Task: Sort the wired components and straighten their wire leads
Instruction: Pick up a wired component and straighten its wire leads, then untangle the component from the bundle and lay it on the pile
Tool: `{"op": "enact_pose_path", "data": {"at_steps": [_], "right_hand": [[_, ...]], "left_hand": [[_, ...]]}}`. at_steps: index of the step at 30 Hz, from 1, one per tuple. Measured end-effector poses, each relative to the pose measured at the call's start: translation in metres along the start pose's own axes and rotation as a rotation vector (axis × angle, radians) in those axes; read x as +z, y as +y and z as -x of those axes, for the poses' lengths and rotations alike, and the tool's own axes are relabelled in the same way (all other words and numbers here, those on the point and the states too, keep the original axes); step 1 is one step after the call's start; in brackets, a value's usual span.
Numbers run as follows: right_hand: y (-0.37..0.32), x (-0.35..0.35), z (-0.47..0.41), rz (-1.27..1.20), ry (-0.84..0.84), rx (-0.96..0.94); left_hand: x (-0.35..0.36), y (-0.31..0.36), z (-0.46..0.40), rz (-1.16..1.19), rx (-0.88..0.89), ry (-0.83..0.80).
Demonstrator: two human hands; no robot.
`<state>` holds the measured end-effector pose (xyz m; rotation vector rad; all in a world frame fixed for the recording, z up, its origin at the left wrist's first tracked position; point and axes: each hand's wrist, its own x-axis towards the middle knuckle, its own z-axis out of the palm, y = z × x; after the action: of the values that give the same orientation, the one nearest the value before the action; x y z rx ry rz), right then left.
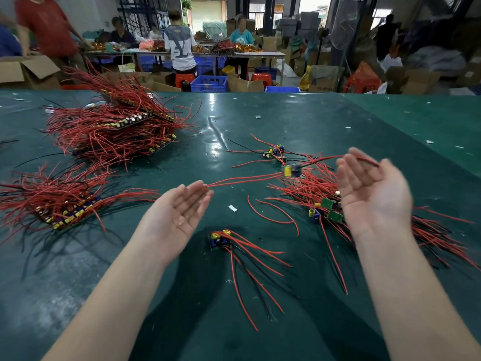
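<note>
Two hands hold one small board [291, 170] above the worktop [260, 121] by its wires alone. Your left hand [182, 207] is palm-up with fingers nearly straight, the red leads [244, 179] ending at its fingertips; whether it pinches them I cannot tell. Your right hand [372, 186], also palm-up with fingers loosely curled, has the opposite wire [367, 160] running behind its fingers, and that grip is hidden too. The risk is plain: pull too hard and a lead may tear at its solder joint; pull too softly and the board could drop into the unsorted tangle [320, 194] right under it and snag. Sorted stacks [112, 131] lie well apart to your left, and one loose component [218, 239] sits near you between your forearms.
</note>
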<state>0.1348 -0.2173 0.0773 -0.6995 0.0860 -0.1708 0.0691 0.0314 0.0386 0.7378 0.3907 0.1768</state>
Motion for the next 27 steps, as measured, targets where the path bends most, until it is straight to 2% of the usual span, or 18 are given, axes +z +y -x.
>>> {"op": "enact_pose_path", "data": {"at_steps": [5,16,21,23,27], "right_hand": [[-0.02,-0.01,-0.008,0.007,0.143,-0.158],[-0.035,-0.048,-0.003,0.099,0.271,-0.178],[-0.045,-0.07,0.013,0.017,0.339,-0.23],[-0.049,-0.076,0.015,0.031,0.341,-0.215],[-0.047,-0.078,0.013,0.147,0.297,-0.07]], "left_hand": [[0.001,-0.002,0.0,-0.037,-0.045,0.006],[0.005,-0.001,0.003,-0.001,-0.051,0.044],[0.005,0.002,0.005,0.032,-0.024,0.069],[0.006,0.002,0.006,0.04,-0.02,0.07],[0.008,0.001,0.006,0.016,-0.02,0.064]]}}
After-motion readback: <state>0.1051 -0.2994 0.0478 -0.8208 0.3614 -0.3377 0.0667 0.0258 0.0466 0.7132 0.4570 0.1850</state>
